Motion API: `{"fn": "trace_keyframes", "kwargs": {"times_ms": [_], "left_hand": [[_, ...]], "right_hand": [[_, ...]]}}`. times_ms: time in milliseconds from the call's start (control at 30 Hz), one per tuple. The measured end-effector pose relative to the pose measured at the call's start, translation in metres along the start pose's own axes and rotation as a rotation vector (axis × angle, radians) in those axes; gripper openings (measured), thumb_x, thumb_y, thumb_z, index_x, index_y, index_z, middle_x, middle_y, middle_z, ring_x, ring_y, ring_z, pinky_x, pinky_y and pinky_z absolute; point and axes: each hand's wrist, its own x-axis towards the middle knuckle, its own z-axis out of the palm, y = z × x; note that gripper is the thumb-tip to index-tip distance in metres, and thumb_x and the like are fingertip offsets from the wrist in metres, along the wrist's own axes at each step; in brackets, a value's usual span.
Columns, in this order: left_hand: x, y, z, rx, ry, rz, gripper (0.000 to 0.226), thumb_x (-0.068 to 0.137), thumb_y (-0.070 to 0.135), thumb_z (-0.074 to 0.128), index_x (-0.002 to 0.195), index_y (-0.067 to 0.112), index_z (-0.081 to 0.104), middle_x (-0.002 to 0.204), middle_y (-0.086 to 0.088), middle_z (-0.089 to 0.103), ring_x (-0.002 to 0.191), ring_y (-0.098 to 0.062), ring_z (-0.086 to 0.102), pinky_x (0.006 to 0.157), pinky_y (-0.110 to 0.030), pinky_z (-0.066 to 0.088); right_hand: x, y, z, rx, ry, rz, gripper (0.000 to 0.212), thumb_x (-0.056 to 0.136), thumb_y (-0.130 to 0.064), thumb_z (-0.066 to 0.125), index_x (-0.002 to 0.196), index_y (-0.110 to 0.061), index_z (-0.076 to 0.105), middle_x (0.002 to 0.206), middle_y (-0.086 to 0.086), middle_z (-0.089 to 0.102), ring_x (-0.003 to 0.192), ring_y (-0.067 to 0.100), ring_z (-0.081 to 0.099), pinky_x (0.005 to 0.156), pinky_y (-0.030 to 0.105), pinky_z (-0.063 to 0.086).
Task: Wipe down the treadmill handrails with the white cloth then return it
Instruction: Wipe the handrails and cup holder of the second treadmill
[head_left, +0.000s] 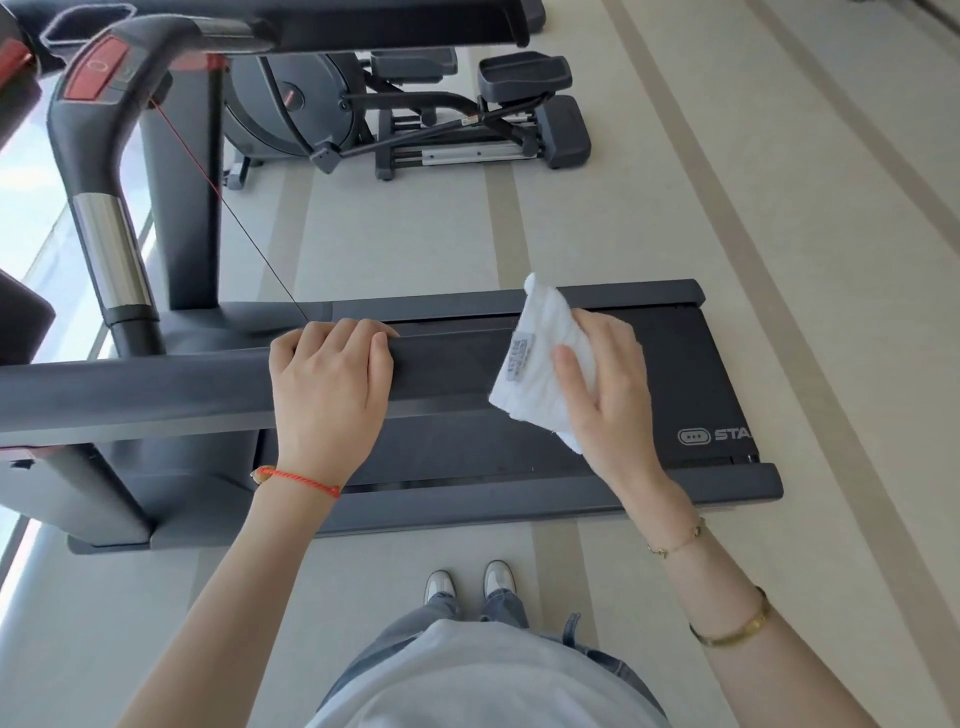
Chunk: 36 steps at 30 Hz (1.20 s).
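- Your right hand (605, 384) holds the white cloth (545, 364), thumb pressed on top and fingers behind it, at the free end of the near handrail (156, 389).
- Your left hand (330, 387) grips that same handrail, fingers curled over its far edge, at about 9 o'clock from the cloth and well apart from it.
- Cloth corners stick out past your hand at 12 o'clock and at 6 o'clock; a grey label shows on its left side.
- Below the rail lies the treadmill belt (675, 374), its rear edge at 3 o'clock from the cloth.
- At 10 o'clock the console post (111, 249) with a red panel rises beside the rail.
- Open pale floor (831, 260) lies beyond the belt's end at 3 o'clock, and between the treadmill and the other exercise machine (415, 114) at 12 o'clock.
- Your shoes (470, 582) stand just outside the treadmill's near side rail at 6 o'clock.
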Motion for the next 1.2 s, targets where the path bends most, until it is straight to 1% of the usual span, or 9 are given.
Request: {"fn": "trace_keyframes", "kwargs": {"times_ms": [67, 167, 300, 400, 500, 633, 800, 1100, 1200], "left_hand": [[0.0, 0.0, 0.0, 0.001, 0.002, 0.001, 0.034, 0.102, 0.017, 0.033, 0.099, 0.018, 0.067, 0.085, 0.002, 0.066, 0.089, -0.027, 0.058, 0.09, -0.041, 0.036], [0.0, 0.0, 0.0, -0.005, 0.008, 0.005, 0.035, 0.102, 0.017, 0.032, 0.098, 0.018, 0.067, 0.083, 0.003, 0.065, 0.088, -0.027, 0.058, 0.089, -0.041, 0.036], [0.001, -0.003, -0.001, -0.056, 0.001, 0.02, 0.034, 0.102, 0.018, 0.034, 0.097, 0.019, 0.068, 0.088, 0.004, 0.066, 0.089, -0.025, 0.059, 0.09, -0.04, 0.036], [0.0, -0.01, -0.003, -0.175, 0.029, 0.013, 0.024, 0.101, 0.019, 0.044, 0.096, 0.016, 0.067, 0.094, 0.003, 0.067, 0.092, -0.025, 0.059, 0.094, -0.038, 0.036], [-0.001, -0.025, -0.007, -0.177, 0.079, -0.011, 0.021, 0.1, 0.02, 0.047, 0.097, 0.016, 0.068, 0.098, 0.003, 0.068, 0.097, -0.023, 0.058, 0.098, -0.037, 0.033], [-0.007, -0.059, -0.015, -0.174, 0.095, -0.072, 0.019, 0.099, 0.018, 0.05, 0.098, 0.016, 0.069, 0.103, 0.003, 0.068, 0.102, -0.023, 0.057, 0.098, -0.037, 0.034], [-0.016, -0.11, -0.027, -0.206, 0.101, -0.119, 0.018, 0.098, 0.013, 0.052, 0.101, 0.017, 0.069, 0.103, 0.004, 0.069, 0.103, -0.022, 0.058, 0.102, -0.036, 0.033], [-0.029, -0.21, -0.055, -0.234, 0.077, -0.109, 0.019, 0.097, 0.011, 0.055, 0.109, 0.014, 0.069, 0.11, 0.001, 0.069, 0.11, -0.024, 0.059, 0.107, -0.042, 0.037], [-0.033, -0.246, -0.062, -0.23, 0.085, -0.09, 0.02, 0.096, 0.012, 0.055, 0.111, 0.015, 0.068, 0.112, 0.003, 0.068, 0.111, -0.022, 0.059, 0.107, -0.04, 0.037]], "right_hand": [[0.007, -0.007, 0.001, -0.197, -0.04, -0.142, 0.04, 0.098, -0.046, 0.04, 0.124, -0.021, 0.057, 0.122, -0.004, 0.054, 0.114, 0.016, 0.048, 0.102, 0.04, 0.036], [0.028, -0.023, 0.002, -0.441, -0.161, -0.31, 0.041, 0.097, -0.05, 0.038, 0.115, -0.024, 0.063, 0.109, -0.006, 0.062, 0.096, 0.019, 0.056, 0.09, 0.034, 0.04], [0.048, -0.038, 0.01, -0.617, -0.361, -0.407, 0.051, 0.097, -0.058, 0.022, 0.11, -0.027, 0.06, 0.092, -0.007, 0.062, 0.079, 0.02, 0.059, 0.07, 0.035, 0.044], [0.049, -0.049, 0.024, -0.678, -0.399, -0.481, 0.057, 0.095, -0.061, 0.017, 0.111, -0.024, 0.057, 0.09, -0.005, 0.06, 0.075, 0.02, 0.057, 0.062, 0.033, 0.043], [0.046, -0.063, 0.042, -0.709, -0.4, -0.533, 0.06, 0.096, -0.062, 0.015, 0.114, -0.022, 0.057, 0.09, -0.004, 0.061, 0.074, 0.02, 0.057, 0.06, 0.031, 0.039], [0.043, -0.078, 0.065, -0.726, -0.368, -0.558, 0.056, 0.098, -0.058, 0.019, 0.113, -0.021, 0.059, 0.088, -0.002, 0.061, 0.071, 0.022, 0.056, 0.06, 0.03, 0.035], [0.035, -0.102, 0.1, -0.71, -0.341, -0.559, 0.057, 0.1, -0.055, 0.017, 0.113, -0.019, 0.06, 0.088, -0.001, 0.061, 0.071, 0.022, 0.055, 0.063, 0.033, 0.04], [0.016, -0.159, 0.183, -0.668, -0.188, -0.661, 0.043, 0.105, -0.043, 0.031, 0.116, -0.015, 0.063, 0.097, 0.001, 0.064, 0.076, 0.023, 0.059, 0.068, 0.035, 0.049], [0.009, -0.177, 0.21, -0.688, -0.131, -0.701, 0.042, 0.105, -0.042, 0.033, 0.118, -0.016, 0.062, 0.101, 0.001, 0.064, 0.08, 0.023, 0.06, 0.071, 0.035, 0.049]]}}
